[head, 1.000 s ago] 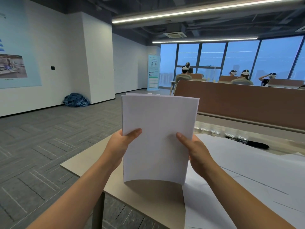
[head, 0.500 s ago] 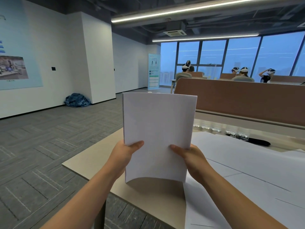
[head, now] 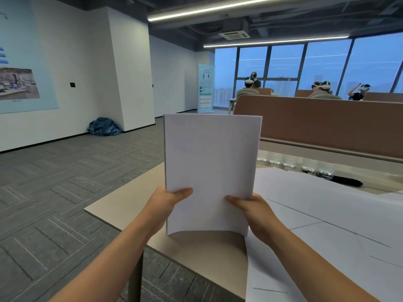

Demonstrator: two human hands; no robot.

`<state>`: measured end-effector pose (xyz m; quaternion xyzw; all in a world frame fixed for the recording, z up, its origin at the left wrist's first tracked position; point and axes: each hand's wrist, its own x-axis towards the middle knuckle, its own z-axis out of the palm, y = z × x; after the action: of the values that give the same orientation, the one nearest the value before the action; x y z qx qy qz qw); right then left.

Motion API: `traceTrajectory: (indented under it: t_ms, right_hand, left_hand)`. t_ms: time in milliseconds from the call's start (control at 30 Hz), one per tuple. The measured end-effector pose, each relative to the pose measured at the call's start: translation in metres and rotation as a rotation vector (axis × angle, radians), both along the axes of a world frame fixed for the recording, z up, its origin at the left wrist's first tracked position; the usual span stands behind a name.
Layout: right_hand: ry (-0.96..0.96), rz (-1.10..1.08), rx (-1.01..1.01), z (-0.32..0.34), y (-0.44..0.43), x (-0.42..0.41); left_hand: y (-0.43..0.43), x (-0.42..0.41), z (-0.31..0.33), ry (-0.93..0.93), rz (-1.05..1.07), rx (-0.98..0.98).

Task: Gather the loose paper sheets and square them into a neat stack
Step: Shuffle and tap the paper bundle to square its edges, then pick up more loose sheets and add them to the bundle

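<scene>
A stack of white paper sheets stands upright in front of me, its bottom edge bowed and resting on the beige table. My left hand grips the stack's lower left edge, thumb across the front. My right hand grips the lower right edge the same way. The top and side edges of the sheets line up closely.
Large white sheets cover the table to the right of the stack. A black pen-like object and a row of clear cups lie near the brown partition. Seated people are beyond it. The table's left edge is close.
Both hands have slid down the stack's sides toward its lower corners. The top edges of the sheets now line up more evenly.
</scene>
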<state>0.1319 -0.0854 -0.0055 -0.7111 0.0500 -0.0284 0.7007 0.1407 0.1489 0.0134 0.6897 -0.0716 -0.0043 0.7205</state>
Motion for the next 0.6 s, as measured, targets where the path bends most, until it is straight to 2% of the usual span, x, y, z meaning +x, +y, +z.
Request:
traceTrajectory:
  t_ms: [200,367,600]
  right_hand:
    - [-0.009,-0.003,-0.133,0.007,0.006,0.003]
    - [0.015,0.022,-0.172,0.008,0.020,0.008]
    - [0.099,0.046,-0.448,-0.009,0.048,0.021]
  left_hand:
    - [0.003,0.001,-0.013,0.045,0.112,0.189]
    - [0.021,0.001,-0.007,0.181,0.178,0.233]
    - [0.050,0.001,-0.007,0.330,0.245,0.305]
